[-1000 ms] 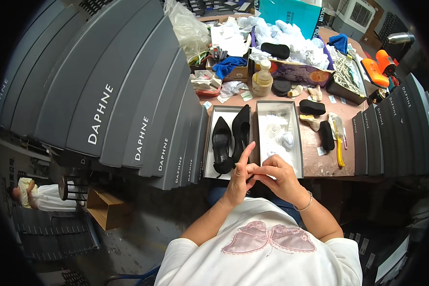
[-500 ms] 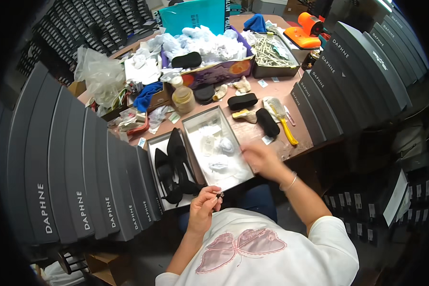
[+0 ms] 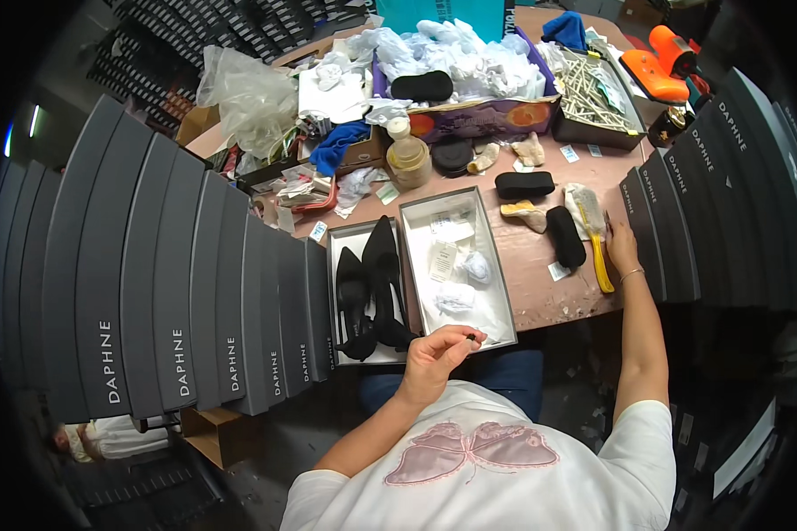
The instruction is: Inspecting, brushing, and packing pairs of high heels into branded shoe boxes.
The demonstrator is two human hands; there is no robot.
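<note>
The left hand [image 3: 434,354] sits nearest the wearer, at six o'clock from the open shoe box [image 3: 363,296]. Its thumb and forefinger are pinched together on a small dark item [image 3: 472,337]; the item is too small to identify. The hand hovers over the near edge of the box lid [image 3: 456,265], which lies just beside the shoe box at its three o'clock. The lid holds crumpled white tissue [image 3: 468,270] and a paper tag.

Inside the shoe box lie two black pointed high-heeled shoes [image 3: 374,288], side by side, toes pointing to twelve o'clock.

The right hand [image 3: 620,248] is stretched to the two o'clock side of the table [image 3: 540,292], resting at the head of a yellow-handled brush [image 3: 596,243]. The fingers are curled over the brush's far end; whether they grip it cannot be determined.

Just at nine o'clock of the brush lie black shoe inserts [image 3: 565,236]. A row of dark grey shoe boxes [image 3: 177,292] stands at nine o'clock, another at three o'clock, partly cut off by the rim. Farther off, at twelve o'clock, clutter of tissue and plastic bags hides much of the table.
</note>
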